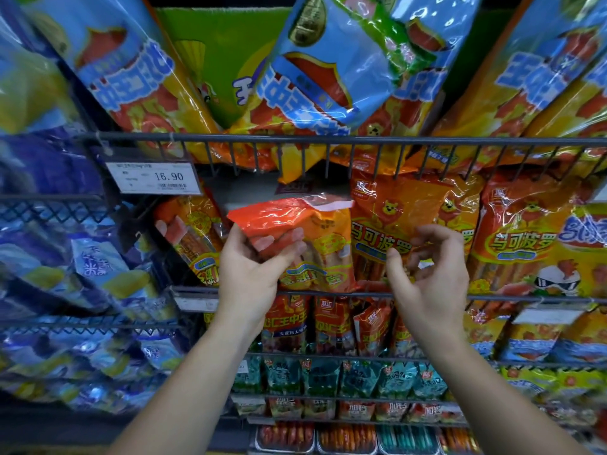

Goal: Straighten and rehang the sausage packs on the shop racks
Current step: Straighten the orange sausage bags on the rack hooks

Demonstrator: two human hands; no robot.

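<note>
Orange sausage pack (323, 247) — left hand (250, 270) holds | right hand (431, 276) loosely curled

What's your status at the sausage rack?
Left hand grips orange sausage pack, top folded over. Right hand empty, fingers loosely curled. Neighbouring packs crowd its right side.

**One head-worn view, close on the racks**

The single wide-angle camera sits on the person's head and faces forward into the wire rack (328, 139). It is near enough that both bare forearms come in from the bottom edge. The left hand (253, 267) and right hand (427, 274) sit at mid-frame, the left gripping an orange sausage pack (295, 224). The lens bows the rack's rails. Blue packs (345, 60) loom at the top edge, fanning outward, and the lower trays (345, 438) shrink away at the bottom. The left side is blurred.
</note>
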